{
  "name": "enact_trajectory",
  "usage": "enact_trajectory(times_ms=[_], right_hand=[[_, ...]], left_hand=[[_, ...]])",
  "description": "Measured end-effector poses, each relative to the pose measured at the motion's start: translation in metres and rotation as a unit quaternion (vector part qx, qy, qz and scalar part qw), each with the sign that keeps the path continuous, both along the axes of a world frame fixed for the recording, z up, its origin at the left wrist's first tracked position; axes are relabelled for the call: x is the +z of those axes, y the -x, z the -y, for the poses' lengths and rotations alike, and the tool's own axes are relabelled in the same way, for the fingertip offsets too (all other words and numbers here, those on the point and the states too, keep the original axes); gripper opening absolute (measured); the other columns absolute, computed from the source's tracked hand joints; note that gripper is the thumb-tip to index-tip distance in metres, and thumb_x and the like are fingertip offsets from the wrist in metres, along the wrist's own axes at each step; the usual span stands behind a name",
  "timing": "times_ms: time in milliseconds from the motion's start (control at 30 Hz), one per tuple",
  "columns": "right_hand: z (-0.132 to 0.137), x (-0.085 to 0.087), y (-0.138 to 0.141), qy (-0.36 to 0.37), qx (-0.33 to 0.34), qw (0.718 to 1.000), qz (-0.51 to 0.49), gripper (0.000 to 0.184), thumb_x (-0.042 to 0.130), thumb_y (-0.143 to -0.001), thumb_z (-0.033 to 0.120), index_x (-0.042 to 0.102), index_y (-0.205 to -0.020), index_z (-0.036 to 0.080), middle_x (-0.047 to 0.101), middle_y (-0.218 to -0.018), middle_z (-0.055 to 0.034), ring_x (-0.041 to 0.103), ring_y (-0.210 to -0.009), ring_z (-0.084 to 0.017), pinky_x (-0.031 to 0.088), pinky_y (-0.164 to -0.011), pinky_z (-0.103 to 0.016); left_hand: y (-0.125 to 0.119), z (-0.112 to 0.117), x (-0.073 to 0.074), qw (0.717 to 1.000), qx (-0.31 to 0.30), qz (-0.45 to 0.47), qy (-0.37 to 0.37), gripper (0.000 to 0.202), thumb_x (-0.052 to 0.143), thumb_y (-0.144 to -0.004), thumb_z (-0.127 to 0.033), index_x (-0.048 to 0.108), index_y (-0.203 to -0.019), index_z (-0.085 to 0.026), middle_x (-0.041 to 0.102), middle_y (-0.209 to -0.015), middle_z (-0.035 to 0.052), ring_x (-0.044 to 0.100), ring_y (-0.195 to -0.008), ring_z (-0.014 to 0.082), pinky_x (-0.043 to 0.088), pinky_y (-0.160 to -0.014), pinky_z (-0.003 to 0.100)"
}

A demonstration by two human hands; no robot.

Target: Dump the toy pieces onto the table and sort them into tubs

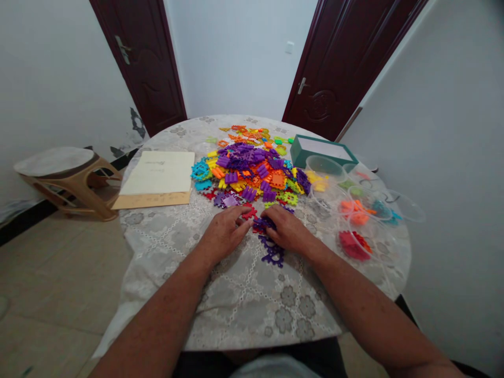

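Just in front of the pile, my right hand has its fingers curled over a dark purple interlocking plastic tile. More purple tiles lie on the cloth below that hand. My left hand rests to the left, thumb and forefinger apart, its tips close to the purple tile and to a red notched tile. Whether the left thumb touches the purple tile I cannot tell. Behind both hands spreads a heap of colourful plastic building pieces, mostly purple, orange, yellow and blue.
Clear plastic tubs with sorted pieces stand on the right, near a green box. On the left lies an open paper folder. A patterned cloth covers the round table; a stool stands beyond its left edge.
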State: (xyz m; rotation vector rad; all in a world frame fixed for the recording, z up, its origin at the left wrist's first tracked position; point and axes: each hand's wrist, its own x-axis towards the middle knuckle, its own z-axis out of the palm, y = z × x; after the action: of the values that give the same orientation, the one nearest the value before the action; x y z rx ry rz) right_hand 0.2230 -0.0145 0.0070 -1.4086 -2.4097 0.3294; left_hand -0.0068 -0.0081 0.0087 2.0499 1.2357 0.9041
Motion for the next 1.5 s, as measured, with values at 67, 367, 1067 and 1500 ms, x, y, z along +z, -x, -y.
enact_trajectory(times_ms=[67,367,1067,1500], right_hand=[[-0.001,0.002,-0.002,-0.016,0.028,0.998,-0.046,0.031,0.059,-0.088,0.011,0.059,-0.117,0.021,0.062,-0.115,-0.0093,0.057,-0.109,-0.023,0.046,-0.097,-0.036],[0.004,0.005,0.013,-0.015,0.127,0.984,-0.126,0.045,0.060,-0.085,0.009,0.057,-0.128,0.023,0.061,-0.119,-0.0089,0.057,-0.113,-0.024,0.047,-0.101,-0.038],[0.001,0.004,0.012,0.154,0.031,0.910,-0.385,0.036,0.062,-0.097,0.035,0.065,-0.132,0.024,0.074,-0.117,-0.0065,0.070,-0.103,-0.019,0.055,-0.092,-0.035],[0.078,0.054,-0.010,0.105,0.015,0.988,0.110,0.059,0.076,-0.088,0.039,0.057,-0.143,0.028,0.059,-0.139,-0.0127,0.063,-0.117,-0.031,0.051,-0.099,-0.043]], left_hand=[[0.000,0.001,0.001,0.999,0.000,0.023,0.044,0.039,0.066,-0.094,-0.037,0.071,-0.130,-0.022,0.076,-0.122,0.0118,0.073,-0.094,0.0225,0.057,-0.092,0.041],[-0.003,0.002,0.009,0.940,-0.106,0.185,0.268,0.043,0.067,-0.089,-0.035,0.070,-0.130,-0.021,0.077,-0.105,0.0084,0.072,-0.081,0.0198,0.061,-0.070,0.034],[0.007,0.000,0.003,0.862,-0.131,0.302,0.385,0.031,0.074,-0.087,-0.029,0.075,-0.116,-0.018,0.079,-0.106,0.0102,0.075,-0.086,0.0178,0.062,-0.079,0.033],[0.007,-0.003,0.014,0.854,0.019,0.394,0.339,0.027,0.066,-0.090,-0.020,0.059,-0.116,-0.018,0.077,-0.117,0.0128,0.079,-0.089,0.0193,0.064,-0.067,0.026]])
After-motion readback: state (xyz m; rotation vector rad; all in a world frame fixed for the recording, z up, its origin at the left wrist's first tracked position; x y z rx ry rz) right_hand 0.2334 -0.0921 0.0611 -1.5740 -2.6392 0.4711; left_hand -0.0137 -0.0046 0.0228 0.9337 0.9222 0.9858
